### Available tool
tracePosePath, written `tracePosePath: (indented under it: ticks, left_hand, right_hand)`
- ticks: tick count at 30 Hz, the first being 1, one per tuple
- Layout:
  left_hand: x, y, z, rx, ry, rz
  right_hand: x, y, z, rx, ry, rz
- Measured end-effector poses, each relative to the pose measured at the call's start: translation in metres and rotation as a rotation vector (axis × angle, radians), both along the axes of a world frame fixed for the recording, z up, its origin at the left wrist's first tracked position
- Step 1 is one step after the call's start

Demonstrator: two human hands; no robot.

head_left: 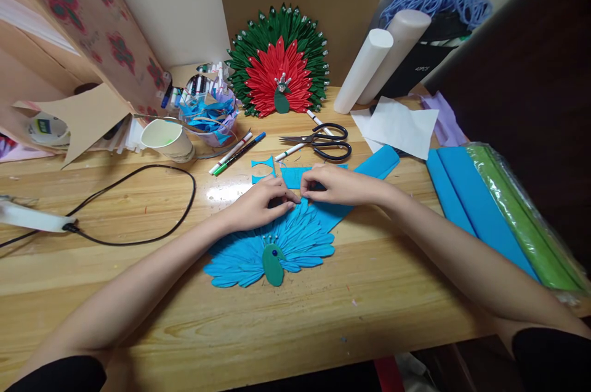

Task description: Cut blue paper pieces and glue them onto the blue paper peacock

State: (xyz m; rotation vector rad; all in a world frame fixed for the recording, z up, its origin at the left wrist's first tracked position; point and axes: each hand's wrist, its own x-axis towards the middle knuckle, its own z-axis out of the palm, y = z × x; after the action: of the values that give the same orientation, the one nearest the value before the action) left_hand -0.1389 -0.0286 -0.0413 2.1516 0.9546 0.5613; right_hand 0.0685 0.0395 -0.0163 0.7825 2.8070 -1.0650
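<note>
A blue paper peacock (314, 238) with a green body (273, 264), a dark blue eye and small beads on its crest lies flat in front of me. Over its upper edge my left hand (265, 201) has its fingers curled, thumb close to forefinger, at the feather tips. My right hand (332, 184) pinches at the top feather beside it, thumb against forefinger. Whatever is between the fingertips is too small to make out. Blue crepe paper (376, 164) lies beneath and behind the right hand, and a cut blue scrap (263, 169) rests near the left.
Black-handled scissors (330, 141) and markers (240, 155) lie behind the hands. At the back stands a red and green paper peacock (279, 66). A paper cup (168, 141) and a tub of blue scraps (212, 118) are back left; a glue gun (37, 216) with a looped cord lies left.
</note>
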Motion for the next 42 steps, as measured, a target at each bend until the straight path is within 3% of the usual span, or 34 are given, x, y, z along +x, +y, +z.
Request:
tracePosePath:
  ticks: [7,15,24,37,42]
  left_hand:
    - [0.000,0.000,0.000,0.009,0.014,-0.003]
    - [0.000,0.000,0.000,0.001,0.012,-0.003]
    - [-0.001,0.000,0.001,-0.005,0.017,0.000]
    - [-0.001,0.000,0.002,-0.010,0.031,-0.005]
    - [-0.001,0.000,0.002,-0.006,0.025,-0.007]
  right_hand:
    - [-0.001,-0.001,0.009,-0.194,0.042,-0.086]
    - [-0.001,0.001,-0.001,-0.219,0.069,-0.066]
    - [0.003,0.004,0.000,-0.218,0.050,-0.055]
    - [0.004,0.010,-0.012,-0.399,0.117,-0.075]
    - [0.004,0.011,-0.010,-0.358,0.098,-0.062]
